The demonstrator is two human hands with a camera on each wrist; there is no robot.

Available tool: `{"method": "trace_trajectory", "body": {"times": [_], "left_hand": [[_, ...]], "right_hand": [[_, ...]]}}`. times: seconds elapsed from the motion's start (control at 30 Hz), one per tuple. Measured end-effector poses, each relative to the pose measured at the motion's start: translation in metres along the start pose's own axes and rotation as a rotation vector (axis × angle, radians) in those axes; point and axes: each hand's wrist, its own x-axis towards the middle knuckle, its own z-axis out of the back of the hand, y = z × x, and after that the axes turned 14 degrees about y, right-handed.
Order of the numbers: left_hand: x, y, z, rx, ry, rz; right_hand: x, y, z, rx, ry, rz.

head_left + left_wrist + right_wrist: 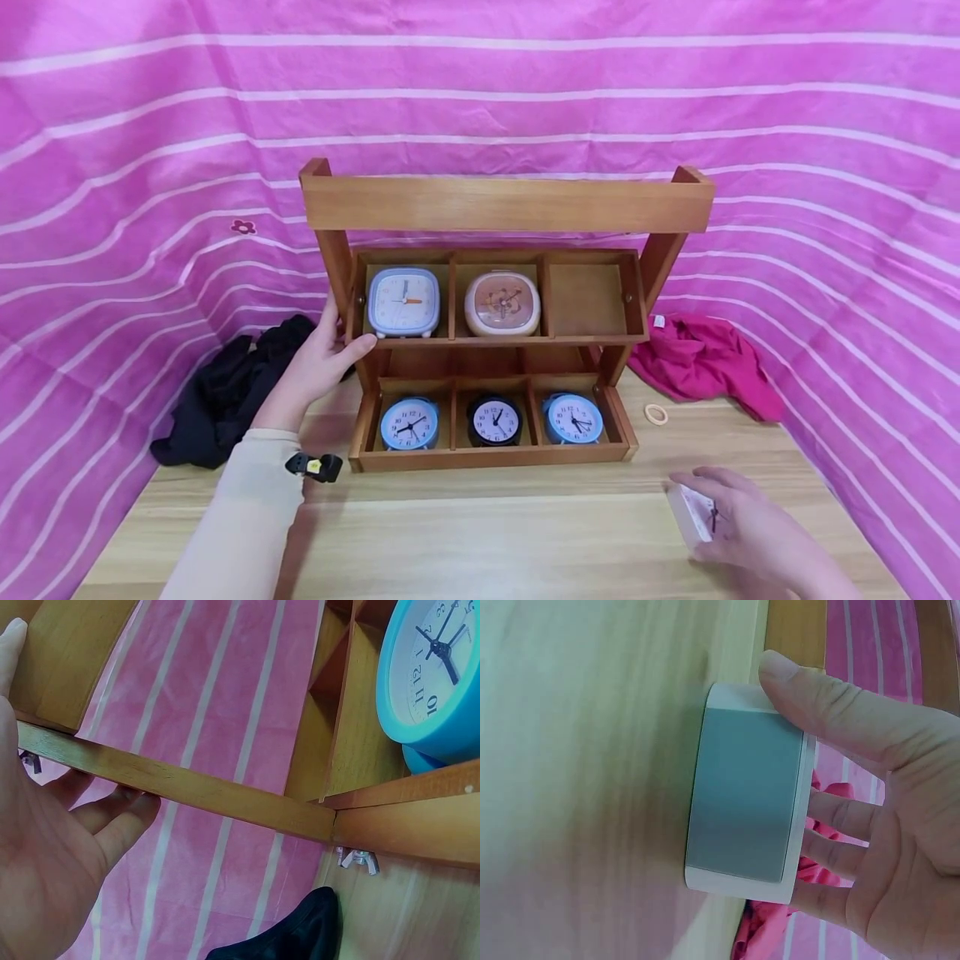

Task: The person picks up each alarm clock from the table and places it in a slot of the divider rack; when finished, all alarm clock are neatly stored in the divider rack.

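A two-tier wooden rack (502,204) stands on the table. Its upper tier holds a pale blue square clock (403,302) and a cream clock (502,303); the right compartment (585,298) is bare. Below sit a blue round clock (409,423), a black one (494,420) and another blue one (572,417). My left hand (333,342) grips the upper tier's left end, thumb in front and fingers behind the rail (210,791). My right hand (720,517) holds a white clock (693,510) on the table at the near right, thumb and fingers around its sides (746,795).
A black cloth (225,392) lies left of the rack and a magenta cloth (705,358) to its right. A small pale ring (656,414) lies on the wooden table (487,533). Pink striped fabric (112,167) walls in the back and sides.
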Motion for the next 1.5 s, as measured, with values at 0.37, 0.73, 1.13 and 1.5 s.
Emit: {"method": "trace_trajectory", "body": {"times": [0.37, 0.73, 1.13, 1.5], "left_hand": [[0.000, 0.004, 0.001, 0.023, 0.004, 0.010], [-0.003, 0.005, 0.003, 0.032, -0.012, 0.010], [-0.005, 0.009, -0.002, 0.028, 0.009, 0.031], [-0.002, 0.001, -0.001, 0.039, 0.006, 0.021]], "right_hand": [[0.031, 0.018, 0.074, -0.051, -0.004, 0.118], [0.097, 0.082, 0.187, -0.186, 0.018, 0.179], [0.178, 0.099, 0.178, -0.131, -0.225, 0.146], [0.207, 0.082, 0.153, -0.129, -0.319, 0.112]]}}
